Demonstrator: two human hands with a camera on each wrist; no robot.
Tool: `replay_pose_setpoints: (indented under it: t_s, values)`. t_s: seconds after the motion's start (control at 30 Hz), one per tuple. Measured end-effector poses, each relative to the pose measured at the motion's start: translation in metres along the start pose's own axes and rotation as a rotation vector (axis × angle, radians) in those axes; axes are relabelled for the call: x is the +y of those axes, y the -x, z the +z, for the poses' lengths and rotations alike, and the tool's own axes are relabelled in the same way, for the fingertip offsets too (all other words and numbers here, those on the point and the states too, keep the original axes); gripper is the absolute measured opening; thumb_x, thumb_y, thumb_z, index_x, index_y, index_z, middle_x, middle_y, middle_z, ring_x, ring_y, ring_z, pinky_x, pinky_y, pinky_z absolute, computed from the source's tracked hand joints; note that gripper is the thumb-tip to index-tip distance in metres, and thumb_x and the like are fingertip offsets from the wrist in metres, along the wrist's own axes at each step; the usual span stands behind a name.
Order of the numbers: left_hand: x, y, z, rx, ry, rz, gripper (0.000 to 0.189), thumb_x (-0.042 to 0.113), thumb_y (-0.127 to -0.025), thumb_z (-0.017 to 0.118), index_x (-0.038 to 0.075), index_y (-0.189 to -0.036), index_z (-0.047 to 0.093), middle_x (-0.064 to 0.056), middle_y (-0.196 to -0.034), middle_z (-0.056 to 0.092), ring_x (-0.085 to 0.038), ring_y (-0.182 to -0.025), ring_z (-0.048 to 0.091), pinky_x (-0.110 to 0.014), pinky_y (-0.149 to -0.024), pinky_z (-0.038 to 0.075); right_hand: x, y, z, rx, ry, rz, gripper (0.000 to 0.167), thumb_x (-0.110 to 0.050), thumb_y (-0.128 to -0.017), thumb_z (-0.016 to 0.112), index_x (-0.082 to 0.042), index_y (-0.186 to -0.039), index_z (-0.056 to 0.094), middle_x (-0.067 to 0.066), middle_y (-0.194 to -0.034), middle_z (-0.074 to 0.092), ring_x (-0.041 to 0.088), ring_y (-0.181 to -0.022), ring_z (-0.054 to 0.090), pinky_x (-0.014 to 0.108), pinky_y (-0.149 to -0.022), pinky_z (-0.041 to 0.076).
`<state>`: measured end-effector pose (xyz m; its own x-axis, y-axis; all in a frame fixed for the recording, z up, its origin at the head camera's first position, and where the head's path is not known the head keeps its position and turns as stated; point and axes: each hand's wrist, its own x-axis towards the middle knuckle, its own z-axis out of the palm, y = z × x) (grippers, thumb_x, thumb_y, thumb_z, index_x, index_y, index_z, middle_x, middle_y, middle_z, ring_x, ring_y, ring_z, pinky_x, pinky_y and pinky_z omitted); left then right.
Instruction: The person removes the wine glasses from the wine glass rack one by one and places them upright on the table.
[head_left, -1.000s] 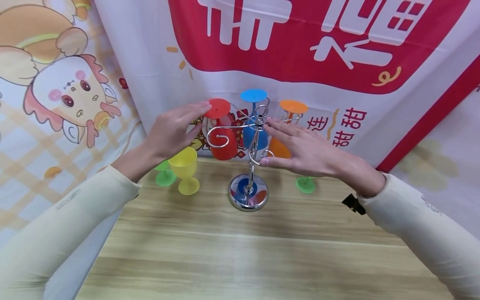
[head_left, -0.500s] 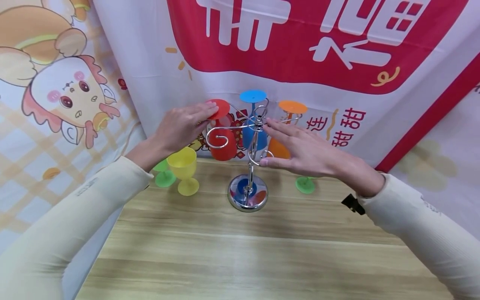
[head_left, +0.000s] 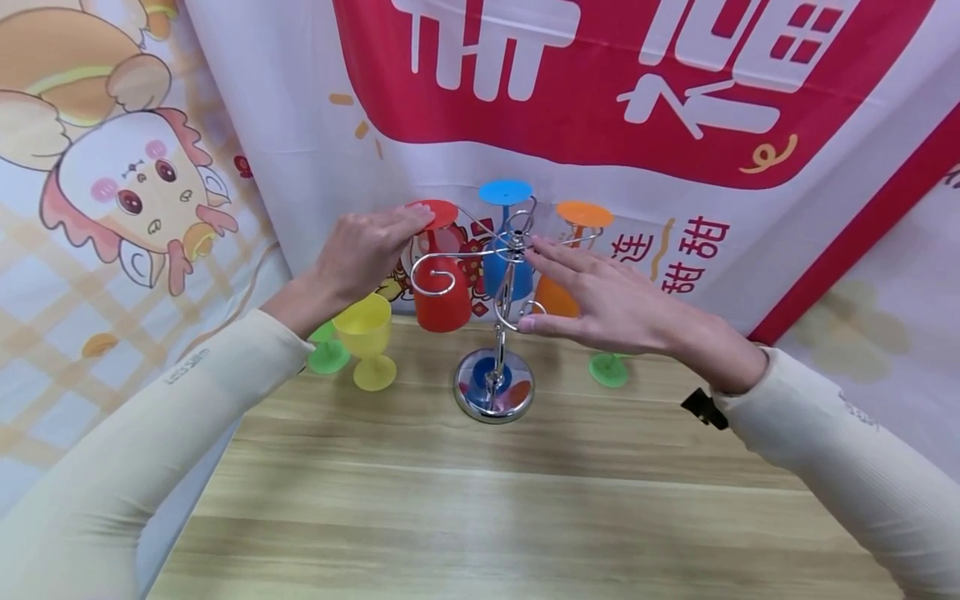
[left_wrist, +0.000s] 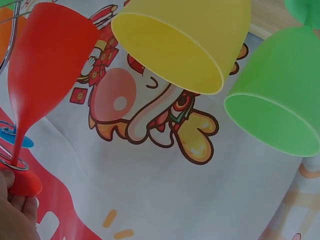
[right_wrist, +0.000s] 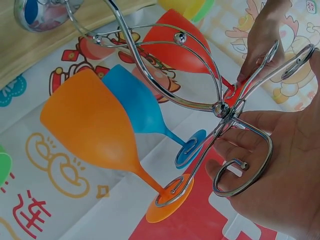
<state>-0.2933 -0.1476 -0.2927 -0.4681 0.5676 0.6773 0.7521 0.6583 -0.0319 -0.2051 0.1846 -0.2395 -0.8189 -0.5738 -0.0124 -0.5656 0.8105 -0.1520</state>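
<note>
A chrome goblet rack with curled wire arms stands on the table. From its arms hang a red goblet, a blue goblet and an orange goblet, all upside down with their round feet on top. My left hand pinches the edge of the red goblet's foot; in the left wrist view its fingers lie against that foot. My right hand has its fingers extended, the tips at the rack's top hub. The right wrist view shows a bare curled arm in front of the palm.
A yellow goblet stands upright left of the rack, with a green goblet just behind it. Another green goblet's foot shows below my right hand. A printed cloth hangs close behind the rack.
My left hand has moved slightly right, farther over the red goblet's foot. The red goblet's bowl has shifted a little toward me. My right hand stays at the hub.
</note>
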Motion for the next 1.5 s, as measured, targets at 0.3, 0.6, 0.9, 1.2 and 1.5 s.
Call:
replay_pose_setpoints:
  t_s: [0.3, 0.6, 0.9, 1.2, 1.5]
  values:
    - [-0.003, -0.005, 0.003, 0.031, 0.004, -0.013, 0.041, 0.005, -0.092, 0.081, 0.001, -0.132, 0.072, -0.019, -0.127, 0.074, -0.040, -0.115, 0.073, -0.052, -0.088, 0.064, 0.000, -0.001, -0.001, -0.006, 0.005, 0.006, 0.093, -0.070, -0.097, 0.056, -0.023, -0.170, 0.023, 0.006, -0.178, 0.018, 0.037, -0.162, 0.020, 0.074, -0.121, 0.027]
    - [-0.003, -0.015, 0.007, 0.034, 0.004, -0.025, 0.040, 0.006, -0.094, 0.080, 0.002, -0.133, 0.072, -0.019, -0.127, 0.074, -0.039, -0.114, 0.074, -0.050, -0.087, 0.064, 0.001, -0.001, -0.001, -0.005, 0.002, 0.004, 0.093, -0.071, -0.096, 0.056, -0.024, -0.170, 0.023, 0.005, -0.178, 0.017, 0.037, -0.162, 0.020, 0.075, -0.119, 0.029]
    - [-0.002, -0.021, 0.012, 0.060, 0.021, -0.026, 0.038, 0.008, -0.096, 0.078, 0.004, -0.133, 0.073, -0.017, -0.127, 0.074, -0.039, -0.115, 0.073, -0.048, -0.090, 0.064, 0.000, -0.001, -0.001, 0.000, 0.000, -0.005, 0.093, -0.070, -0.096, 0.057, -0.023, -0.170, 0.025, 0.006, -0.178, 0.019, 0.038, -0.161, 0.022, 0.074, -0.118, 0.032]
    - [0.001, -0.024, 0.014, 0.053, 0.062, 0.000, 0.042, 0.009, -0.095, 0.080, 0.005, -0.136, 0.071, -0.016, -0.130, 0.073, -0.038, -0.120, 0.071, -0.049, -0.093, 0.063, 0.001, 0.000, -0.001, -0.003, -0.008, -0.004, 0.093, -0.070, -0.097, 0.056, -0.024, -0.170, 0.023, 0.005, -0.178, 0.018, 0.037, -0.162, 0.021, 0.074, -0.119, 0.030]
    - [0.003, -0.021, 0.014, 0.093, 0.103, 0.025, 0.043, 0.006, -0.093, 0.081, 0.006, -0.136, 0.072, -0.015, -0.131, 0.073, -0.038, -0.120, 0.072, -0.051, -0.094, 0.062, 0.001, 0.001, 0.000, 0.002, -0.007, -0.011, 0.093, -0.069, -0.097, 0.056, -0.023, -0.170, 0.023, 0.006, -0.178, 0.017, 0.037, -0.162, 0.020, 0.073, -0.119, 0.031]
